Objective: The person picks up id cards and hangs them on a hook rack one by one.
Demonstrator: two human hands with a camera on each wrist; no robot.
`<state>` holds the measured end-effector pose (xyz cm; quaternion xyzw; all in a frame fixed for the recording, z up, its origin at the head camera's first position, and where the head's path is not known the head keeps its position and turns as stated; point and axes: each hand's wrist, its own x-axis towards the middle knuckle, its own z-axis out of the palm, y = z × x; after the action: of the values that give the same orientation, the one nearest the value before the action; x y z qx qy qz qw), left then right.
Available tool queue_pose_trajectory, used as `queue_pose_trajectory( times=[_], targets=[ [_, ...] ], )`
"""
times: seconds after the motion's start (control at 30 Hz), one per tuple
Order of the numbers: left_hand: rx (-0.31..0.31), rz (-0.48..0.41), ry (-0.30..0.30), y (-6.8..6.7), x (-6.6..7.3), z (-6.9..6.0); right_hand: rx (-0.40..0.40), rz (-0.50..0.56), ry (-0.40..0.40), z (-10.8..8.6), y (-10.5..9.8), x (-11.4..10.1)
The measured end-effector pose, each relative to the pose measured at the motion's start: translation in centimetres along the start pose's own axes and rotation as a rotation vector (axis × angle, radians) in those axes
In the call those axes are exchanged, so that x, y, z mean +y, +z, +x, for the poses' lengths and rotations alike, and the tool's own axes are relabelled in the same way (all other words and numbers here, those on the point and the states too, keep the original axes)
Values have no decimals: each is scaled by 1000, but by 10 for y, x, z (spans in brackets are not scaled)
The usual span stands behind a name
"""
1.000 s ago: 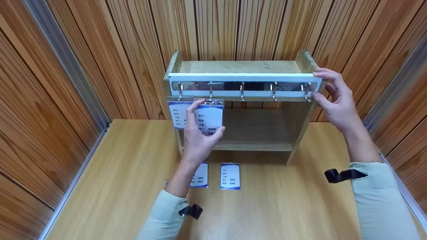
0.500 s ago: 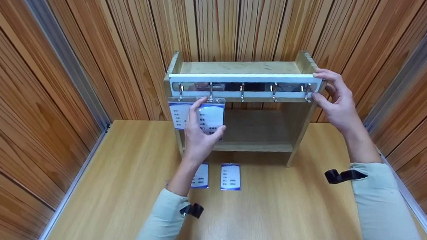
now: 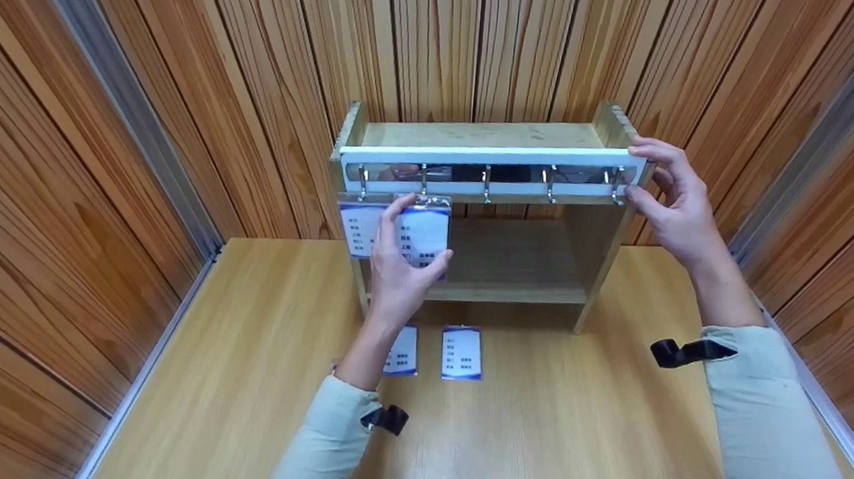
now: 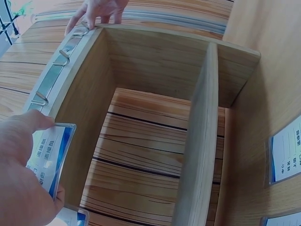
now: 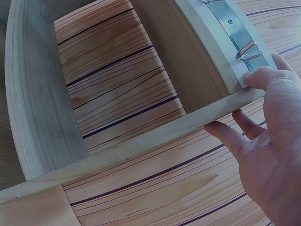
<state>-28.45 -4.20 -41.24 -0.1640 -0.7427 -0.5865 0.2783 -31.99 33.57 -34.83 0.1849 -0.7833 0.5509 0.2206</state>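
Observation:
My left hand [image 3: 400,275] holds a clear-sleeved badge card [image 3: 428,228] by its edges, just under the second hook [image 3: 424,179] from the left. In the left wrist view the thumb and fingers [image 4: 40,120] curl round the card [image 4: 51,155]. Whether its slot is on the hook cannot be told. Another card [image 3: 356,231] hangs at the leftmost hook, partly behind the hand. My right hand [image 3: 674,204] grips the right end of the white hook rail [image 3: 493,154], and in the right wrist view its fingers [image 5: 230,134] touch the wooden side panel [image 5: 141,141].
The wooden shelf [image 3: 509,294] stands against the plank wall and carries the rail along its front top edge. Two cards lie on the table in front of it, one [image 3: 462,353] in the middle and one [image 3: 403,350] partly behind my left forearm.
The held card has risen very slightly against the hook, with the left fingers still on it. My right hand stays on the rail end.

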Motion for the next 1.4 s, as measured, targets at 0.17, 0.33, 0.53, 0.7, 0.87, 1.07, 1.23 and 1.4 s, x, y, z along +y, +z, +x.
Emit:
queue_pose_trajectory(
  times=[0.17,0.33,0.53,0.7,0.87,1.07,1.23,1.4],
  targets=[
    [4,6,-2,1,-2,1,4,6,5,0,0,0],
    [26,19,3,3,-3,0,0,5,9,1,0,1],
    [38,44,0,4,-3,0,-1,-1,11,2,0,1],
    [42,40,5,3,-4,2,1,9,2,3,1,2],
    [27,44,7,2,-4,3,5,15,-14,3,0,3],
    [6,65,-22,1,-1,3,3,6,-1,2,-1,3],
    [-17,123,-74,1,0,5,8,6,6,2,-2,3],
    [5,165,-80,3,-3,4,6,16,-1,3,0,3]
  ],
)
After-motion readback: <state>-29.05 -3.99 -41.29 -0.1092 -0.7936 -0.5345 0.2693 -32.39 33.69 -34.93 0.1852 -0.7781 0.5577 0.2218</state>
